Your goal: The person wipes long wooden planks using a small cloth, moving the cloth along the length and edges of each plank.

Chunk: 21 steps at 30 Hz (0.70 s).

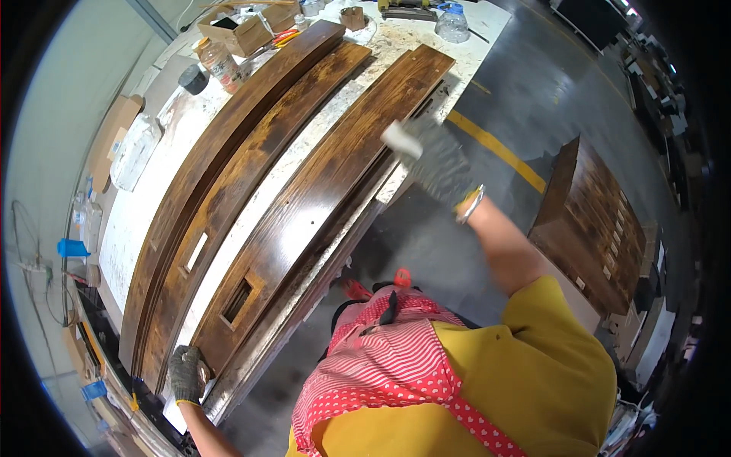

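The gloved fingers of the right hand [442, 161] are closed round a white pad [402, 140], blurred, at the near edge of the nearest plank [289, 206]; whether the wood is touched cannot be told; the gloved fingers of the left hand [186, 375] are laid at that plank's left end, and whether it is gripped cannot be told. The nearest plank, brown and glossy, is set along the table's near long edge; its long axis is kept roughly parallel with that edge, the end by the rectangular hole [240, 301] being pointed at the left end of the table [126, 251], the other at the right end; beyond it, a middle plank [263, 148] and a far plank [199, 164] are laid side by side, pointed much the same way. Between these and the far edge, a printed label, too small to be read, is borne by an orange-capped bottle [218, 65]; it is flanked by a dark cup [193, 79] and a cardboard box [247, 34]; near the right end, a blue-capped clear bottle [452, 27] is stood; off the table, a brown wooden cabinet [594, 228] is seen.
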Available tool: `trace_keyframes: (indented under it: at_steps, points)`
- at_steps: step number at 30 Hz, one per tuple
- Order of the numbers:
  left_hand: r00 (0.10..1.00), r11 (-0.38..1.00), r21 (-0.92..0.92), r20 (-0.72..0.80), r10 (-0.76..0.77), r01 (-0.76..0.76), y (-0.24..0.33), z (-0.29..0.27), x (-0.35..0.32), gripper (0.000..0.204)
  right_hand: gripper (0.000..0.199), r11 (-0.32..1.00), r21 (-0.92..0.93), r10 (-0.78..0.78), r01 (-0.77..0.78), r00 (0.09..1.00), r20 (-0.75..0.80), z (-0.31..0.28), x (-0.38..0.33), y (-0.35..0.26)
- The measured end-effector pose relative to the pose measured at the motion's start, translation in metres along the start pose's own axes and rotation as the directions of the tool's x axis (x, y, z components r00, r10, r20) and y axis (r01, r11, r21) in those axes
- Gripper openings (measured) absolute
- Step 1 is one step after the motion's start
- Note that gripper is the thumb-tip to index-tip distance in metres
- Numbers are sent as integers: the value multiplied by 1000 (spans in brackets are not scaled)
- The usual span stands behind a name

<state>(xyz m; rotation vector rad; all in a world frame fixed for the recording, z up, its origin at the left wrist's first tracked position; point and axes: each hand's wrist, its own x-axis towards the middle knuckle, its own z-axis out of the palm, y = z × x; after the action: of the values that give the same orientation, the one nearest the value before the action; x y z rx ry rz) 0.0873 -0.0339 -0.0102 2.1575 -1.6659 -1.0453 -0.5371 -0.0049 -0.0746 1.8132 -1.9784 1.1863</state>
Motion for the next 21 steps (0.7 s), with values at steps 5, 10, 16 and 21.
trace_keyframes:
  at_steps: [5, 10, 16, 21]
  points:
    - [997, 993, 91, -37, 75, -71, 14, 7, 2, 20, 40, 996, -81, 41, -37, 998, 41, -11, 9, 12]
    - [999, 1000, -5, -28, 25, -25, -8, 1, 6, 20, 49, 979, 122, -171, 161, 982, 82, 14, -38, -75]
    - [998, 997, -21, -4, 69, -69, -7, 2, 5, 19, 40, 981, 179, 88, -80, 995, -36, -6, 4, -18]
    - [991, 988, 76, -3, 132, -131, -13, -1, 11, 23, 42, 999, -17, 45, -45, 999, -6, 3, 1, -11]
